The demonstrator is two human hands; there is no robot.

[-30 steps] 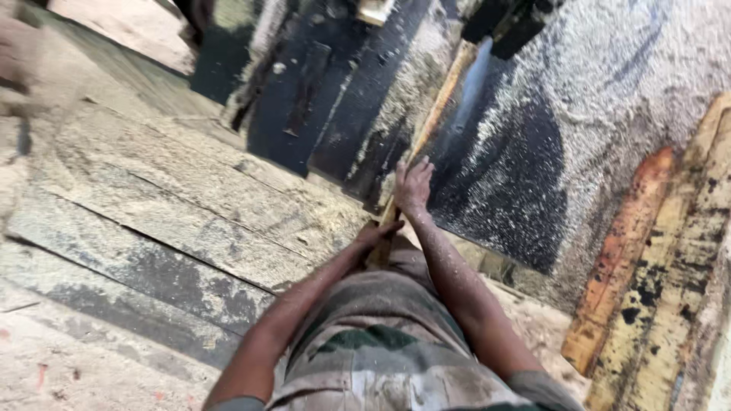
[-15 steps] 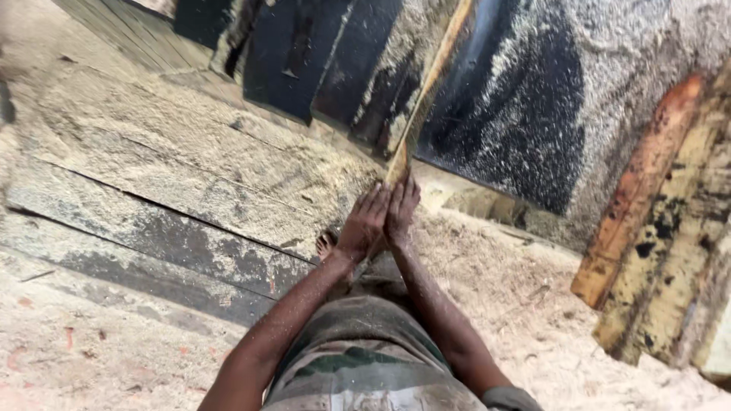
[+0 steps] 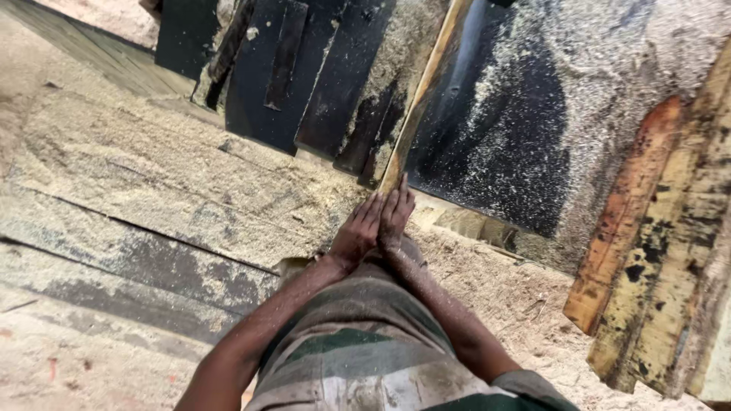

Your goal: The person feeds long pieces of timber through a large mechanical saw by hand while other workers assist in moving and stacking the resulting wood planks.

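No packages, labels or signs visible anywhere in this view.

Surface: you're at a sawdust-covered wooden table (image 3: 152,198) made of wide, weathered planks, grey and dark-stained in strips. Beyond it sits a dark machine bed (image 3: 495,129), black metal panels speckled heavily with sawdust. Loose sawdust (image 3: 525,297) is piled on the low area to your right. Far right, a stack of rough planks (image 3: 662,251) stands on edge, orange-brown and yellowish with black blotches.

Work piece: a narrow wooden strip (image 3: 426,91), pale tan, runs from your fingertips up and away toward the top of the view, lying across the dark machine bed at a slight slant. Its near end is right at your hands; the far end leaves the frame.

Hands: both arms are stretched out forward, close together. Your left hand (image 3: 356,237) and right hand (image 3: 396,217) are pressed side by side, fingers straight and together, flat rather than curled. Fingertips meet the near end of the strip. It reads as a push contact, not a wrapped grip; nothing is clamped inside either hand. Both forearms are dusted with sawdust. Your striped shirt (image 3: 358,350) fills the bottom of the frame.
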